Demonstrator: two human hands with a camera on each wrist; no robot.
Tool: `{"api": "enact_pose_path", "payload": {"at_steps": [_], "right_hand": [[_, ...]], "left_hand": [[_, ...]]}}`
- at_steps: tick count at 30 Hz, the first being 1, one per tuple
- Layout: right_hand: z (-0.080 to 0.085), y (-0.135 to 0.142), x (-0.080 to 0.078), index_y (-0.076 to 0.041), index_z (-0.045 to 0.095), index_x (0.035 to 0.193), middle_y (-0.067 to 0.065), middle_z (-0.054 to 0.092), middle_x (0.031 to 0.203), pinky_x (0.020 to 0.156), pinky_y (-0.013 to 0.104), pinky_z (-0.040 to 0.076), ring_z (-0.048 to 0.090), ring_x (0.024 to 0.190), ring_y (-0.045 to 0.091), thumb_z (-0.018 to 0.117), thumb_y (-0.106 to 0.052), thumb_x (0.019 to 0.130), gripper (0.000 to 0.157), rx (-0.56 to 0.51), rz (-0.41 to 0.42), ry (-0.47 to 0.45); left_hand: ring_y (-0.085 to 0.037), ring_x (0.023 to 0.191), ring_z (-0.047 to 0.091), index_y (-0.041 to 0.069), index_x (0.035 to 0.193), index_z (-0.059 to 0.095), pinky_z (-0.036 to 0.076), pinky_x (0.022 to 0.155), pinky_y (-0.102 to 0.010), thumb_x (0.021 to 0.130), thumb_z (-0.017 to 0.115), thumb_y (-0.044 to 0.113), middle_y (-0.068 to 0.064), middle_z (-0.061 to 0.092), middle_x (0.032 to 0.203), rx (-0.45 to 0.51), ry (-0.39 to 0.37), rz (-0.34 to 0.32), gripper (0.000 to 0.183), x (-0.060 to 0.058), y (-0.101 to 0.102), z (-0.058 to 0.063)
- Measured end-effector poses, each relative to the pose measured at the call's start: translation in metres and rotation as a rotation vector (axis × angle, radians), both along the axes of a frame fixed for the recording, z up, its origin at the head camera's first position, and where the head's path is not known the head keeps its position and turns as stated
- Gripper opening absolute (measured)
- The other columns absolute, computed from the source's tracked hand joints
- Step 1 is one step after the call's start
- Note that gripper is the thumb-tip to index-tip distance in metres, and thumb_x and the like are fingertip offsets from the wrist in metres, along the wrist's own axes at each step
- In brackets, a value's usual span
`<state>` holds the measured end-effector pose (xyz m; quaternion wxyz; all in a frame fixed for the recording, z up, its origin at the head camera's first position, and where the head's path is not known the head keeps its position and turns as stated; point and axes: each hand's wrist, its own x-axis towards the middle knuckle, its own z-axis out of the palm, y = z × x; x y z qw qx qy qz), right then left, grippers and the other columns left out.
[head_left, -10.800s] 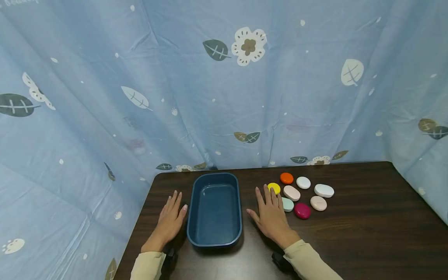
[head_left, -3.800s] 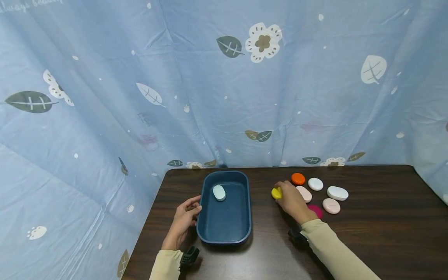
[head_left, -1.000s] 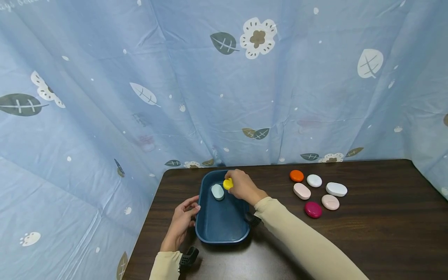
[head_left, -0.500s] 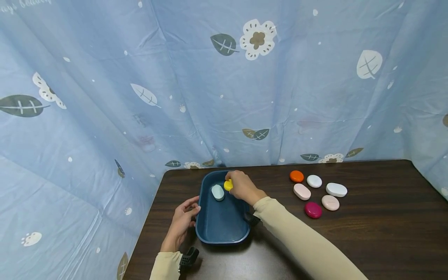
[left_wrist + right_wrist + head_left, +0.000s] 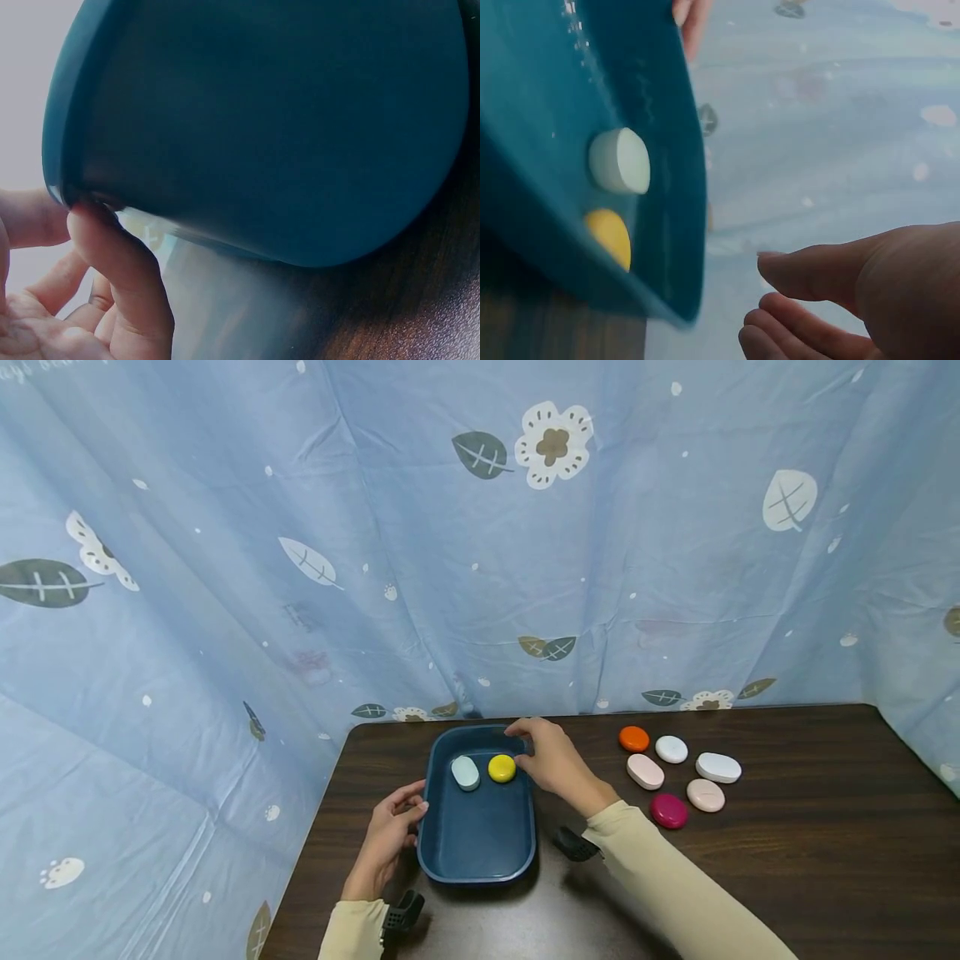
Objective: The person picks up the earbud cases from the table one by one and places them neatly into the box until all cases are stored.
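A yellow round soap point(image 5: 502, 768) and a pale green oval soap point(image 5: 466, 772) lie side by side in the far half of a dark blue tray point(image 5: 477, 878). My left hand point(image 5: 387, 839) holds the tray's left rim, with thumb and fingers bent at the edge in the left wrist view. My right hand point(image 5: 558, 764) is over the tray's far right rim, thumb and fingers apart with nothing between them. In the right wrist view, the right hand point(image 5: 840, 292) is beside the tray wall, away from both soaps.
Right of the tray on the dark wooden table point(image 5: 810, 852) lie several soaps: orange point(image 5: 633, 739), round white point(image 5: 671, 749), oblong white point(image 5: 718, 767), two pale pink ones, including this oval one point(image 5: 646, 772), and a magenta one point(image 5: 669, 811). A blue patterned curtain point(image 5: 420, 527) hangs behind.
My right hand brought the yellow soap from the table into the tray, released it and drew back to the right. The green soap went in earlier. My left hand stays at the rim.
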<state>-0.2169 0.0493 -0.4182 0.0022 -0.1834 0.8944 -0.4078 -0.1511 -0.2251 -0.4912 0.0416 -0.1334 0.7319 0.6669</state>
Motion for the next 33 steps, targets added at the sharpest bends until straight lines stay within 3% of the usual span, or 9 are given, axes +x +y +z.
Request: {"api": "enact_pose_path", "payload": {"at_steps": [9, 15, 27, 33], "right_hand": [[-0.008, 0.055, 0.015, 0.002, 0.07, 0.126, 0.023, 0.067, 0.129, 0.098, 0.058, 0.054, 0.065, 0.118, 0.045, 0.075, 0.008, 0.09, 0.037, -0.041, -0.059, 0.07], [-0.017, 0.085, 0.03, 0.003, 0.069, 0.126, 0.025, 0.066, 0.129, 0.096, 0.059, 0.055, 0.067, 0.114, 0.047, 0.075, 0.008, 0.09, 0.037, -0.046, -0.122, 0.068], [-0.033, 0.128, 0.052, 0.007, 0.067, 0.127, 0.028, 0.066, 0.129, 0.092, 0.056, 0.058, 0.067, 0.114, 0.048, 0.077, 0.011, 0.087, 0.041, -0.035, -0.183, 0.073], [-0.046, 0.148, 0.059, 0.007, 0.067, 0.126, 0.028, 0.068, 0.124, 0.089, 0.059, 0.057, 0.068, 0.111, 0.046, 0.081, 0.008, 0.085, 0.044, 0.029, -0.224, 0.106]], "left_hand": [[-0.018, 0.081, 0.052, 0.0, 0.145, 0.06, 0.048, 0.055, -0.026, 0.105, 0.06, 0.002, -0.006, 0.055, 0.104, 0.005, -0.003, 0.004, 0.04, 0.0, -0.001, 0.0], [-0.019, 0.084, 0.053, 0.001, 0.146, 0.06, 0.048, 0.056, -0.027, 0.105, 0.06, 0.004, -0.007, 0.055, 0.106, 0.001, -0.017, 0.007, 0.041, 0.0, -0.001, 0.001], [-0.019, 0.085, 0.054, 0.001, 0.147, 0.059, 0.049, 0.057, -0.027, 0.106, 0.059, 0.004, -0.007, 0.055, 0.106, 0.01, -0.024, 0.001, 0.041, 0.001, -0.001, 0.0], [-0.019, 0.086, 0.055, 0.001, 0.147, 0.059, 0.049, 0.058, -0.027, 0.106, 0.059, 0.005, -0.007, 0.055, 0.106, 0.003, -0.021, 0.003, 0.041, 0.001, -0.001, 0.001]]}}
